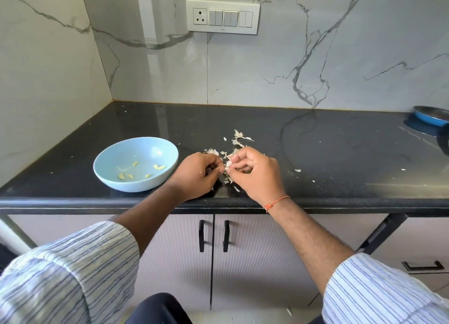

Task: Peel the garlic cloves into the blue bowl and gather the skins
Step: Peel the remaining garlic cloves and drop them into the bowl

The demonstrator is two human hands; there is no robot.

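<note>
A person stands at a glossy black stone table, both hands meeting near its front edge. The left hand [196,172] has its fingers curled, pinching a small garlic clove [228,164] together with the right hand [255,172], whose curled fingers grip its papery white skin. Just left of the hands sits a pale blue round bowl [107,175] holding several peeled yellowish cloves [159,167]. Loose white garlic skins [239,139] lie scattered on the table just beyond and beneath the hands. A blue-rimmed pan [431,116] rests at the far right edge.
</note>
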